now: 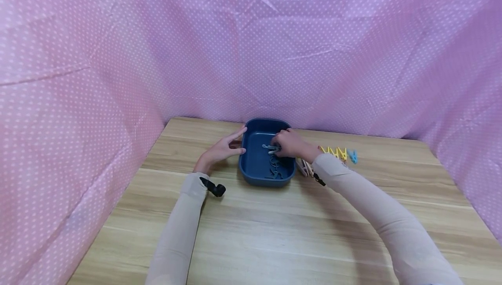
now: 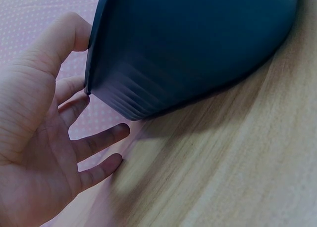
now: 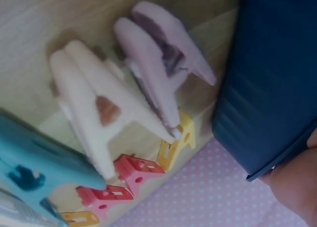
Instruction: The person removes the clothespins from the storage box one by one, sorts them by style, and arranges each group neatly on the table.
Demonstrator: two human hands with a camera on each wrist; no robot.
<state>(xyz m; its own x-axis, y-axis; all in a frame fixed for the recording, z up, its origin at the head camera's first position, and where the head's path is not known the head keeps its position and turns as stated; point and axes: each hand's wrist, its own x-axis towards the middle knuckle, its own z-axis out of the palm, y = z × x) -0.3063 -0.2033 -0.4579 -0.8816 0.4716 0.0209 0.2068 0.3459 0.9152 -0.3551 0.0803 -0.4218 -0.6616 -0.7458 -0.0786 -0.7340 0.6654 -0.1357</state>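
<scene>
A deep blue bin with rounded corners stands at the back of the table. My left hand touches its left rim, fingers spread; in the left wrist view the thumb and two fingertips meet the rim while the other two fingers stick out below. Over the bin's right side, my right hand pinches a pale grey clothespin inside it. Several dark clips lie on the bin's floor. The right wrist view shows only part of that hand at the rim.
Right of the bin lie a pinkish clothespin, a cream clothespin and a teal one. Small red clips and yellow clips form a row beyond them, with blue clips at its end. A dotted pink curtain hangs behind.
</scene>
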